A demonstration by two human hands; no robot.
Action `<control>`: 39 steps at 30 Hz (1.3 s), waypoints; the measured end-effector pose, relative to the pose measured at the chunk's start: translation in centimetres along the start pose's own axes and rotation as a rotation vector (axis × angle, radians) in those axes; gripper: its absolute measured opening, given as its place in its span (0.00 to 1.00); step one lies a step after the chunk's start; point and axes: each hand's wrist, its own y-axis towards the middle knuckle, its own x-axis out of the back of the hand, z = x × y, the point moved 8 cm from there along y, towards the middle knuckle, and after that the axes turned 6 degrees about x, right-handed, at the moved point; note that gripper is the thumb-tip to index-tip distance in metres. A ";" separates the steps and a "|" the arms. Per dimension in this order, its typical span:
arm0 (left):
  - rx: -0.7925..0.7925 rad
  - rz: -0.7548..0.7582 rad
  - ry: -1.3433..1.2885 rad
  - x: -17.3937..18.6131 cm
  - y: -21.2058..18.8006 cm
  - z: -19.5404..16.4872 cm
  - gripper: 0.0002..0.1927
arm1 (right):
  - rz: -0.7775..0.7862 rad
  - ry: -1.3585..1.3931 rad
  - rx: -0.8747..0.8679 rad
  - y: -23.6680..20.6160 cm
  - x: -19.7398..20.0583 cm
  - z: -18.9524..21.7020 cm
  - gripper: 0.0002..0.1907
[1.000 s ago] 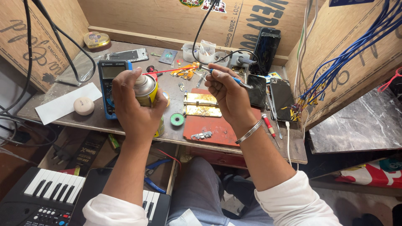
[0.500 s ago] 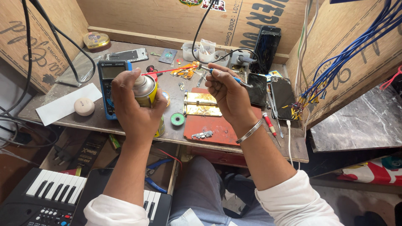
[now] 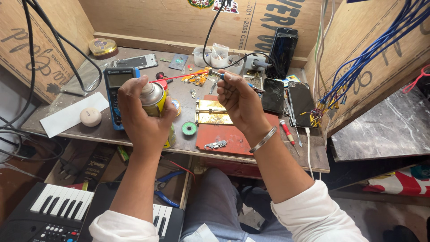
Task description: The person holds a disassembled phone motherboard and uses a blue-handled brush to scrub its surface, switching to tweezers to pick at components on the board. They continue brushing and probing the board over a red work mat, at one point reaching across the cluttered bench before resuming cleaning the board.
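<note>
My left hand (image 3: 142,117) grips a yellow and silver spray can (image 3: 155,104) held upright over the bench, a thin red straw (image 3: 179,77) pointing from its nozzle to the right. My right hand (image 3: 239,102) pinches a thin metal tool with a blue handle (image 3: 222,76), its tip near the end of the straw. Below the hands lie a brass-coloured holder plate (image 3: 214,113) on a red mat (image 3: 233,133), a green solder roll (image 3: 189,128) and a small grey part (image 3: 216,144).
A blue multimeter (image 3: 115,85) lies left of the can. Several phones (image 3: 299,103) rest at the right, with screwdrivers (image 3: 286,131) beside them. White paper (image 3: 67,117) and a round white puck (image 3: 90,116) sit at the left. A keyboard (image 3: 53,210) stands below. Blue wires (image 3: 358,67) hang at the right.
Both hands stay in nearly the same pose. The can and the tool have barely shifted.
</note>
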 end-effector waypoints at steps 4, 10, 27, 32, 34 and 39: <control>0.003 -0.001 -0.001 0.0 0.0 0.0 0.33 | -0.014 0.043 -0.025 0.1 -0.1 -0.4 0.16; 0.000 0.003 -0.004 0.0 0.0 -0.1 0.33 | -0.095 0.307 -0.147 -0.2 -0.3 -1.7 0.08; -0.008 0.042 -0.015 0.0 -0.2 0.4 0.34 | -0.026 0.749 -0.379 -1.3 -3.4 -4.1 0.11; -0.035 0.061 0.007 0.5 0.2 -0.6 0.33 | -0.079 0.565 -0.253 -2.2 -0.6 -2.2 0.09; -0.053 0.053 0.007 1.1 -0.1 -1.2 0.36 | -0.117 0.346 -0.133 -4.0 1.8 -0.6 0.10; -0.203 -0.065 0.101 2.3 -2.8 -4.5 0.26 | -0.109 -0.271 0.110 -7.6 5.2 2.8 0.10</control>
